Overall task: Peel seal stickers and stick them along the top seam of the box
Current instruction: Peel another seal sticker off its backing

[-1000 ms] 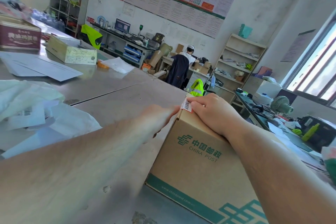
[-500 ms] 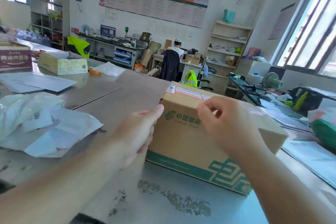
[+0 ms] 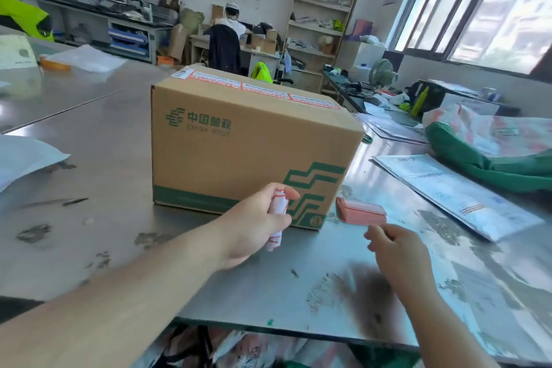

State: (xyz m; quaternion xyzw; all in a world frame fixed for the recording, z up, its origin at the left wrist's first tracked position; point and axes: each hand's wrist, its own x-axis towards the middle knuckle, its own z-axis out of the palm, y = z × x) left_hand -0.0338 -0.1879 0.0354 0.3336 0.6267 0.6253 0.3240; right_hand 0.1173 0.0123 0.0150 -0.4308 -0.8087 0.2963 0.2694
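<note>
A brown China Post cardboard box (image 3: 239,152) stands on the steel table (image 3: 104,164). Red-and-white seal stickers (image 3: 257,87) run along its top seam. My left hand (image 3: 257,221) hovers in front of the box's lower right corner, shut on a crumpled red-and-white sticker backing strip (image 3: 277,219). My right hand (image 3: 394,248) is low at the right, near the table's front edge, fingers loosely curled with nothing seen in them. A pink stack of stickers (image 3: 360,210) lies on the table just right of the box, beyond my right hand.
A printed plastic mailer (image 3: 454,191) and a green-and-white bag (image 3: 493,143) lie at the right. White paper (image 3: 21,158) sits at the left edge. A person sits at a desk (image 3: 230,39) far behind. The table's front edge (image 3: 268,329) is close below my hands.
Both hands have come off the box top and dropped toward me. The left hand now holds the crumpled backing strip in front of the box. The camera has pulled back.
</note>
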